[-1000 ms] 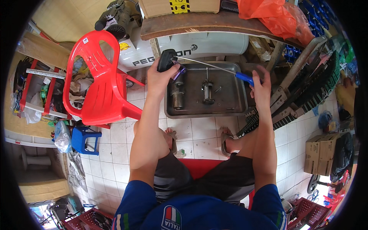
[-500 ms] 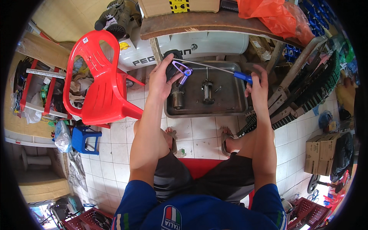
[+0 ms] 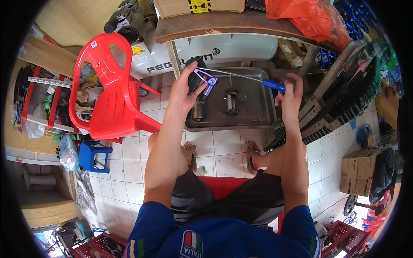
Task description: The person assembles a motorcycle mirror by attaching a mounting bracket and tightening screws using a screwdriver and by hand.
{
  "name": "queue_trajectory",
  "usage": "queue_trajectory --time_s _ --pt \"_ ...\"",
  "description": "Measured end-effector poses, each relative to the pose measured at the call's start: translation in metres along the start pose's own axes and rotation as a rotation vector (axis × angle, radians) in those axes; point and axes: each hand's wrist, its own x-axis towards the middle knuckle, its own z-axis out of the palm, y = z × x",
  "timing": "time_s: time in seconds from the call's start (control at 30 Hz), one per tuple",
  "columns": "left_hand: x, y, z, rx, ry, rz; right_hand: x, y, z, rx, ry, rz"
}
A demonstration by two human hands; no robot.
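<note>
My left hand (image 3: 184, 90) is wrapped around a black part (image 3: 194, 81) with a purple lever (image 3: 211, 81) on it, above the left side of a dark metal tray (image 3: 228, 127). In my right hand (image 3: 291, 95) is a screwdriver with a blue handle (image 3: 272, 85). Its long thin shaft slants across the tray, and the tip reaches the black part by my left thumb; exact contact is too small to tell. Inside the tray lie a metal cylinder (image 3: 198, 112), a spool-shaped metal part (image 3: 232, 103) and a few small loose pieces.
A red plastic chair (image 3: 109, 103) and a small blue stool (image 3: 95, 157) stand at left. Behind the tray are a white tank (image 3: 236, 48) and a wooden bench (image 3: 232, 26). Long dark ribbed strips (image 3: 344, 103) lean at right, with cardboard boxes (image 3: 359, 172) farther down.
Both hands keep their holds, and the screwdriver stays at nearly the same slant. The whole view has shifted slightly.
</note>
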Motion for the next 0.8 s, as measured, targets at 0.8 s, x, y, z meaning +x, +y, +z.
queue_trajectory --time_s 0.8 --pt "0.011 -0.010 -0.003 -0.024 0.073 -0.015 -0.021 0.002 0.014 -0.052 0.019 -0.664"
